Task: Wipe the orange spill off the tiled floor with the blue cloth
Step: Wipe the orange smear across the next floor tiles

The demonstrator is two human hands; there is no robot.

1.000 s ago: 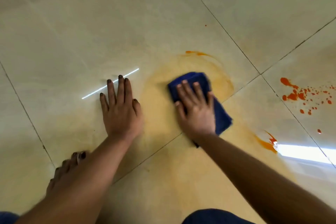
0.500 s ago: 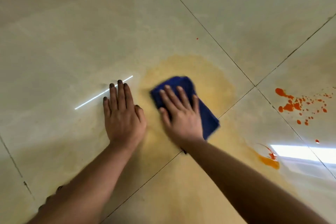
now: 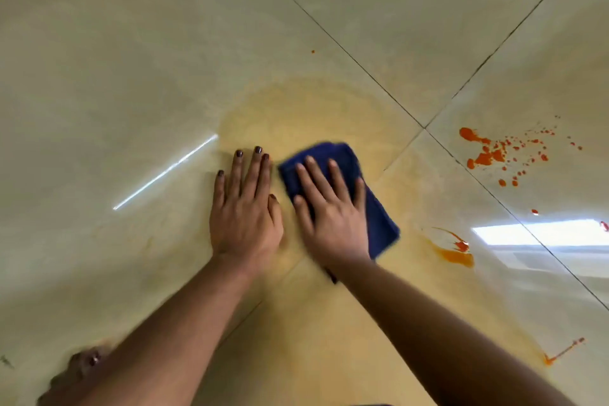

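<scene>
A folded blue cloth [image 3: 379, 217] lies flat on the tiled floor under my right hand [image 3: 329, 211], which presses on it with fingers spread. Right beside it, my left hand [image 3: 245, 204] rests flat on the bare tile, fingers together, holding nothing. Around both hands spreads a pale orange smear [image 3: 306, 115] over the tile. A thicker orange streak [image 3: 453, 252] lies to the right of the cloth. Bright orange splatter drops [image 3: 487, 155] dot the tile further right. A thin orange line [image 3: 562, 353] marks the floor at the lower right.
Dark grout lines [image 3: 425, 127] cross the cream tiles and meet right of the cloth. A foot's toes [image 3: 82, 362] show at the lower left beside my left forearm. Window light reflects off the floor at the right [image 3: 540, 234].
My right hand has slid the cloth leftwards, from the smear's right side to right beside my left hand. The orange arc at the smear's top is gone. My left hand stayed planted.
</scene>
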